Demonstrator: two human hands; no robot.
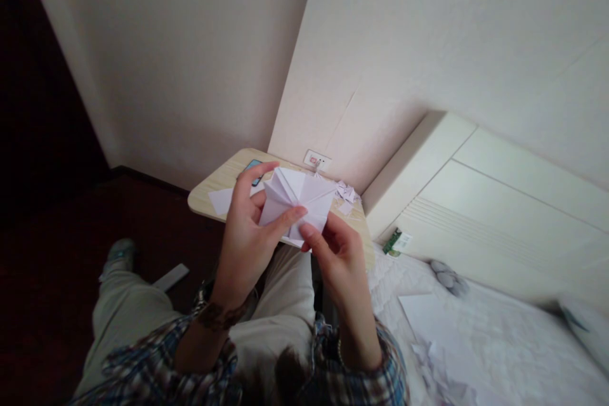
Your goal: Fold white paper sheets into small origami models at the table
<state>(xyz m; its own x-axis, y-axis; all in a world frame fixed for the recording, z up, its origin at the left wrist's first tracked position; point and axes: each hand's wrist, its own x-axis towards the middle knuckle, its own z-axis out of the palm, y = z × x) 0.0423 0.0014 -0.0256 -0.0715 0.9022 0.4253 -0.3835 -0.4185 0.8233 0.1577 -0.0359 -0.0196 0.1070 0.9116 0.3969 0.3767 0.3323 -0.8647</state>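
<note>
A folded piece of white paper (309, 193), creased in lines that meet near its middle, is held up between my two hands above my lap. My left hand (250, 222) grips its left side, the thumb pressed on the front near the centre and the index finger at the top left corner. At the lower right, my right hand (335, 247) pinches the edge with the thumb in front; its other fingers are partly hidden behind the paper.
Behind the paper stands a small wooden table (204, 193) with a phone (257, 165), a white sheet (219, 201) and crumpled paper scraps (347, 191). A wall socket (317, 160) is above it. On the right, a bed (523, 336) bears more paper (428, 317) and a grey plush object (448, 277).
</note>
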